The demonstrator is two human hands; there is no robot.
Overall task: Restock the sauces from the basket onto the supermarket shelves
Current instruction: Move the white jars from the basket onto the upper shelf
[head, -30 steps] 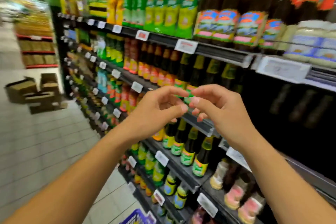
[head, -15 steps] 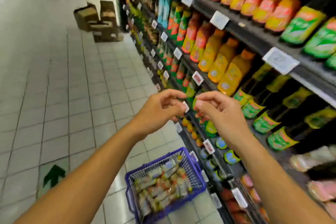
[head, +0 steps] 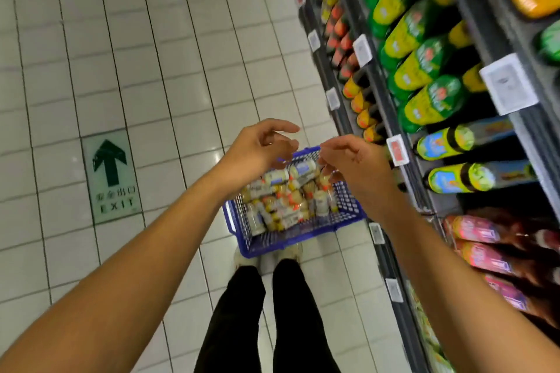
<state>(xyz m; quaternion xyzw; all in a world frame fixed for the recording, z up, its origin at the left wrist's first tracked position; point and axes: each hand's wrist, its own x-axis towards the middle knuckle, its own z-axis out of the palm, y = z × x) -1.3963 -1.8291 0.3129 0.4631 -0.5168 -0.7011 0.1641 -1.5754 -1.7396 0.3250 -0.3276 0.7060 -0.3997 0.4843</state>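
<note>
The blue plastic-mesh shopping basket [head: 291, 247] sits on the tiled floor below the fingers [head: 280, 128], probably parked there to free both hands; the left hand [head: 254, 154] and right hand [head: 348, 160] hold nothing, fingers loosely curled, seemingly poised to pick; the small pale-labelled sauce bottles [head: 285, 200] lie heaped on their sides directly beneath, long axes flat and crisscrossed, the topmost running across between the hands; cap ends are too blurred to tell; the stocked dark shelves [head: 491, 26] stand right of the fingers.

I see glossy white floor tiles [head: 181, 39], a blue plastic mesh basket [head: 291, 239], shiny plastic-looking sauce bottles [head: 424, 63], dark matt shelves [head: 485, 9].
</note>
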